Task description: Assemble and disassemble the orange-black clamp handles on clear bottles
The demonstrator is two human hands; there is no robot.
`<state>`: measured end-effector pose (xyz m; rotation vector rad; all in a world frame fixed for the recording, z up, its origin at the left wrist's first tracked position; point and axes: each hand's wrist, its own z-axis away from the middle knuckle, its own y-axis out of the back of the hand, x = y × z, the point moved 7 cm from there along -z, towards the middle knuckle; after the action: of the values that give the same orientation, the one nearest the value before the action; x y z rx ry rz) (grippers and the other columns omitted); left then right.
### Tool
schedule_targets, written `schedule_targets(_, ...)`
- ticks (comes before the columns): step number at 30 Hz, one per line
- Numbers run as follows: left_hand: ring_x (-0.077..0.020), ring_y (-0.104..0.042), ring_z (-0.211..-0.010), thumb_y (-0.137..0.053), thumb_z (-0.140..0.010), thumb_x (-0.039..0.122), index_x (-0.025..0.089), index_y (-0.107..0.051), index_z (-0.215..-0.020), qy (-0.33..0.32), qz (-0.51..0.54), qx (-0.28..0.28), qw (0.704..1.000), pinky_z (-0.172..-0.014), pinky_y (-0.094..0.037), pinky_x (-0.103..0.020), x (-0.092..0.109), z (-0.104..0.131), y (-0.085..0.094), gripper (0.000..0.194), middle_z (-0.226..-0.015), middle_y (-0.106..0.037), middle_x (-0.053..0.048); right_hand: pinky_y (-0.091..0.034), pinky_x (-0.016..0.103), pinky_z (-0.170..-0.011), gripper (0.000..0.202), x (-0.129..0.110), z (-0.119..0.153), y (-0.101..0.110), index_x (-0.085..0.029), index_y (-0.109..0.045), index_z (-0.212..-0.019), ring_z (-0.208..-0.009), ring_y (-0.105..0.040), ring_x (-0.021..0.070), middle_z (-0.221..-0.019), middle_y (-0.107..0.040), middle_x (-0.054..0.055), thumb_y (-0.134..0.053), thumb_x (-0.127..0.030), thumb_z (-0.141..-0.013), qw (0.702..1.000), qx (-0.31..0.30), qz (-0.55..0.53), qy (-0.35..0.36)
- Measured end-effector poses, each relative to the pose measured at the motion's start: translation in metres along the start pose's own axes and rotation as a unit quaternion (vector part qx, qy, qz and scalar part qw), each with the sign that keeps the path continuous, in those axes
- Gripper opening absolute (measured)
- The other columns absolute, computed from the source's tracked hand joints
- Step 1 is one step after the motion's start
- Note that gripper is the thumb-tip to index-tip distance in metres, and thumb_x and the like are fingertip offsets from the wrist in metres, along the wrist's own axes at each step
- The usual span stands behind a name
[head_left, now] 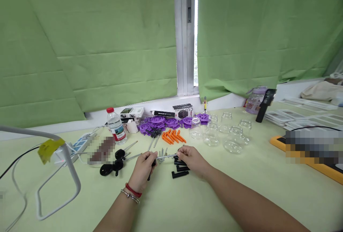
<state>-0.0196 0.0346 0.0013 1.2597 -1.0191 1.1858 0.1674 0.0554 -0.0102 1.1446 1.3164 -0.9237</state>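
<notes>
My left hand (144, 167) is closed around a black part (149, 175) from which a thin metal rod (166, 156) points right. At the rod's right end, the fingers of my right hand (189, 157) are pinched together; whether they grip the rod tip or something small on it is hidden. Just below my right hand lie several black L-shaped pieces (180, 174). Behind the rod are loose metal pins (162, 152). Orange angled pieces (174, 136) lie farther back, beside black-headed rods (155, 134). More rods with round black ends (118, 165) rest left of my left hand.
Purple wheel-like parts (157, 122) line the back, near small boxes (132, 112). A water bottle (117, 126) stands back left, beyond a grey metal stand (72, 167). Clear glass jars (234, 137) stand right of centre. An orange-edged object (308, 160) lies far right.
</notes>
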Motion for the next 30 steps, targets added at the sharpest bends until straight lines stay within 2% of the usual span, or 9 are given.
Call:
schedule_targets(8, -0.0069, -0.035, -0.042, -0.055, -0.071, 0.053, 0.017, -0.051, -0.062, -0.006, -0.002, -0.004, 1.000, -0.039, -0.025, -0.019, 0.001, 0.001, -0.001, 0.037, -0.054, -0.049, 0.004, -0.028, 0.024, -0.055, 0.031, 0.006, -0.004, 0.002, -0.018, -0.050, -0.063, -0.054, -0.035, 0.0103, -0.059, -0.045, -0.004, -0.050, -0.045, -0.078, 0.998, -0.021, 0.052, 0.007)
schedule_targets(17, -0.0066, -0.036, -0.041, -0.056, -0.069, 0.052, 0.017, -0.052, -0.062, -0.006, 0.000, 0.001, 1.000, -0.038, -0.026, -0.019, -0.001, 0.001, -0.001, 0.036, -0.054, -0.051, 0.003, -0.029, 0.024, -0.056, 0.032, -0.002, -0.004, 0.002, -0.019, -0.044, -0.061, -0.058, -0.036, 0.0115, -0.059, -0.039, -0.004, -0.048, -0.045, -0.080, 0.992, -0.017, 0.112, 0.048)
schedule_targets(23, -0.0068, -0.038, -0.043, -0.056, -0.071, 0.051, 0.017, -0.051, -0.062, -0.019, 0.004, 0.007, 1.000, -0.040, -0.027, -0.019, 0.004, 0.002, 0.000, 0.035, -0.055, -0.052, 0.003, -0.025, 0.023, -0.050, 0.033, -0.003, -0.003, 0.003, -0.018, -0.052, -0.065, -0.051, -0.031, 0.0093, -0.057, -0.044, -0.004, -0.050, -0.049, -0.078, 0.998, -0.024, 0.061, 0.002)
schedule_targets(30, -0.0065, -0.037, -0.043, -0.055, -0.073, 0.050, 0.017, -0.051, -0.064, -0.035, 0.000, -0.003, 0.999, -0.041, -0.027, -0.019, 0.007, 0.002, -0.005, 0.034, -0.056, -0.052, 0.003, -0.027, 0.024, -0.054, 0.033, -0.002, -0.001, 0.002, -0.017, -0.052, -0.060, -0.053, -0.036, 0.0093, -0.057, -0.048, -0.003, -0.057, -0.046, -0.074, 1.000, -0.010, -0.008, -0.013)
